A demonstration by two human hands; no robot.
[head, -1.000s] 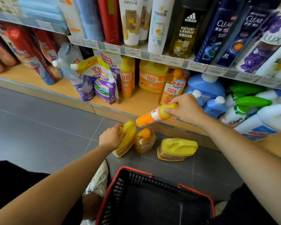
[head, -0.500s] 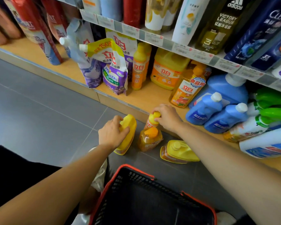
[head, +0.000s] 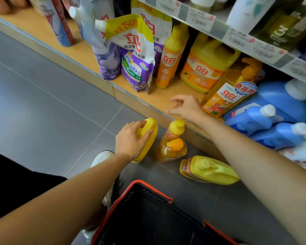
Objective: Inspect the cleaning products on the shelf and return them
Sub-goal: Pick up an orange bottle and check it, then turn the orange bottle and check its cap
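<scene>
My left hand (head: 129, 141) grips the top of a yellow jug (head: 147, 138) standing on the grey floor by the shelf base. Right of it stand a slim orange bottle with a yellow cap (head: 175, 129) and a squat pump bottle with an orange cap (head: 171, 149). Another yellow jug (head: 210, 170) lies on its side further right. My right hand (head: 185, 107) hovers over the wooden bottom shelf (head: 159, 98) with loosely spread fingers, holding nothing, just above the slim bottle.
The bottom shelf holds purple refill pouches (head: 136, 55), an orange bottle (head: 171, 57), an orange-labelled jug (head: 205, 66), a pump bottle (head: 231, 92) and blue bottles (head: 254, 119). A black basket with a red rim (head: 148, 186) sits right below my arms. A white shoe (head: 100, 159) shows at the left.
My right hand has set the slim orange bottle upright on the floor, let go and lifted toward the shelf. My left hand stays on the yellow jug.
</scene>
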